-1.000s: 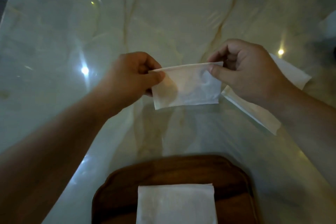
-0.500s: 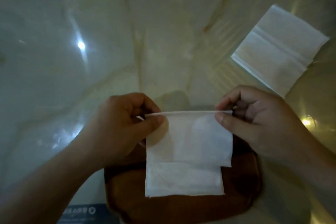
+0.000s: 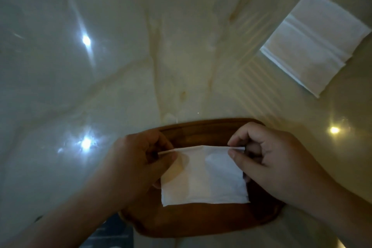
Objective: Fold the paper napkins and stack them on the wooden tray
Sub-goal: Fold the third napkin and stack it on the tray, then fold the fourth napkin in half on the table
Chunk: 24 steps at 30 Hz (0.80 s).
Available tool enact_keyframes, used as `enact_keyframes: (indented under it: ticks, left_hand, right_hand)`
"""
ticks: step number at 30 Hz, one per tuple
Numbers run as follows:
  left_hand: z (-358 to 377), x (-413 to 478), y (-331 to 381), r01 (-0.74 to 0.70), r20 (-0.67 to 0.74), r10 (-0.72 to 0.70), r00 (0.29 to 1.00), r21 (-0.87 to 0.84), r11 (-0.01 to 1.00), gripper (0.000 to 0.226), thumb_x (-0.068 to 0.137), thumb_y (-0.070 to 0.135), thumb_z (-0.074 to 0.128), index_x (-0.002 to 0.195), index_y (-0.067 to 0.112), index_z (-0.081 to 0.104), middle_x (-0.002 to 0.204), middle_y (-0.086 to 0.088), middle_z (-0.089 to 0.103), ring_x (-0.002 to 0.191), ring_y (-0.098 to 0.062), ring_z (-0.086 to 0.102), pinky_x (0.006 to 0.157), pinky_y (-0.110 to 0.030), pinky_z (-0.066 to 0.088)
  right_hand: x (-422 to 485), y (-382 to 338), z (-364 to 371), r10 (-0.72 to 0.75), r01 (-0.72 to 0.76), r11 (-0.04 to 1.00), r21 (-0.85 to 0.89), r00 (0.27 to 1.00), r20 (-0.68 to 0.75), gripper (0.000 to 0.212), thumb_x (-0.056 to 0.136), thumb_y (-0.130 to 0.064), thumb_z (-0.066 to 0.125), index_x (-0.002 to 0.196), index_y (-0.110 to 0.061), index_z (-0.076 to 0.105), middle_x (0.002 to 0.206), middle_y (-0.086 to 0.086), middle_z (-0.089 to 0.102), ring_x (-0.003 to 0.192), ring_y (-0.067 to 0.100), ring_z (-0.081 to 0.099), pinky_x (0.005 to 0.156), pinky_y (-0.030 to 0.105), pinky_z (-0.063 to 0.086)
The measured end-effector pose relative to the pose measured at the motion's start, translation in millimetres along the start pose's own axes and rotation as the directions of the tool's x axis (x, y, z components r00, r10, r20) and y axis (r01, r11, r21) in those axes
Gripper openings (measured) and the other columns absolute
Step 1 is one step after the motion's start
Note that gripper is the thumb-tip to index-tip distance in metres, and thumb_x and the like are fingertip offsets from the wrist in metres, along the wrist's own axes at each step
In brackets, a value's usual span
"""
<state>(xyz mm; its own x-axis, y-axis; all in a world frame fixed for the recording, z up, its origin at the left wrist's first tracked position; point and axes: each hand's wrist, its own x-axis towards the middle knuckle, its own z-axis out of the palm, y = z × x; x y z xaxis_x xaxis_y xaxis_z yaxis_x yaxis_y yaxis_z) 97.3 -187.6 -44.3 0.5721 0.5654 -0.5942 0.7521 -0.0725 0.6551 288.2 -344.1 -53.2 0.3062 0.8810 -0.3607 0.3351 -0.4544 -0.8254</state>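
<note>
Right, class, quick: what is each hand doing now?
Left hand: closed, pinching the folded napkin at its left top corner.
Right hand: closed, pinching its right top corner.

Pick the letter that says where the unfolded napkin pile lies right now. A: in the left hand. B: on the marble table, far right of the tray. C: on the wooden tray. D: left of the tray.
B: the napkin pile lies on the marble table, up and right of the wooden tray.

Two bare forearms, no sleeves
</note>
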Motion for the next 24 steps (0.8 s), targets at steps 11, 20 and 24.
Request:
enact_keyframes:
  ticks: [11, 20, 24]
  left_hand:
    - [-5.1, -2.0, -0.3, -0.310, 0.002, 0.393, 0.919, 0.618, 0.723, 0.019, 0.069, 0.044, 0.071, 0.080, 0.032, 0.060, 0.066, 0.013, 0.059, 0.045, -0.009, 0.053, 0.036, -0.023, 0.042]
    - [-15.4, 57.1, 49.9, -0.505, 0.031, 0.685, 0.728, 0.700, 0.505, 0.033, 0.083, 0.049, 0.053, 0.096, 0.020, 0.060, 0.088, -0.002, 0.062, 0.074, -0.022, 0.061, 0.054, -0.029, 0.047]
    - [-4.0, 100.9, 93.5, -0.567, 0.046, 0.765, 0.643, 0.699, 0.435, 0.032, 0.083, 0.047, 0.052, 0.097, 0.020, 0.060, 0.092, -0.004, 0.064, 0.078, -0.026, 0.063, 0.054, -0.038, 0.054]
  right_hand:
    - [0.6, -4.5, -0.5, -0.194, 0.182, 0.854, -0.488, 0.981, 0.025, 0.011, 0.082, -0.033, 0.063, 0.087, -0.024, 0.061, 0.086, -0.012, 0.051, 0.060, 0.007, 0.051, 0.049, 0.017, 0.038]
    - [31.0, -1.8, -55.5, -0.279, 0.135, 0.802, -0.582, 0.946, -0.165, 0.032, 0.082, -0.050, 0.054, 0.094, -0.021, 0.062, 0.094, -0.004, 0.057, 0.062, 0.013, 0.055, 0.048, 0.027, 0.043]
    - [54.1, 15.4, -100.1, -0.230, -0.001, 0.824, -0.567, 0.913, -0.336, 0.031, 0.077, -0.047, 0.056, 0.094, -0.022, 0.061, 0.096, -0.004, 0.057, 0.072, 0.017, 0.057, 0.057, 0.036, 0.049]
